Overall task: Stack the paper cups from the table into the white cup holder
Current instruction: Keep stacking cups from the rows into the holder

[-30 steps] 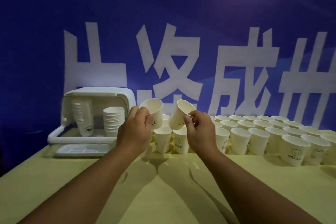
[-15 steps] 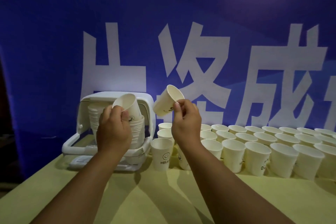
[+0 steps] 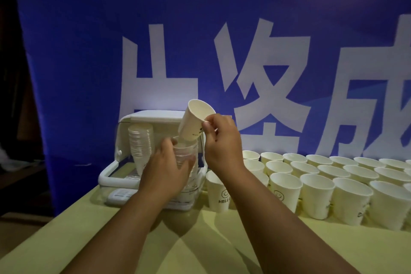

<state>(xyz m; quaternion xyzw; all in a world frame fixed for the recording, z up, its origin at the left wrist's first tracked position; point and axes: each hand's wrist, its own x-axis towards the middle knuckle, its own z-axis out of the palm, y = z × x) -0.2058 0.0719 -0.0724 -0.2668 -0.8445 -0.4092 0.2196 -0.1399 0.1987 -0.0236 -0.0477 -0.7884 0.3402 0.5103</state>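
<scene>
The white cup holder stands open at the table's left, with two stacks of paper cups inside. The left stack stands untouched. My left hand curls round the top of the right stack, thumb on its left and fingers across its front. My right hand pinches the rim of a single paper cup. That cup is tilted, with its base just above the right stack's mouth. Several loose paper cups stand upright in rows to the right.
A cup printed HELLO stands right beside the holder's right wall. The yellow-green table reaches toward me under my forearms. A blue banner with large white characters hangs directly behind the holder and the cups.
My left hand has lowered its cup onto the right stack in the holder. My right hand has carried its tilted cup left, over that stack. The view has shifted left.
</scene>
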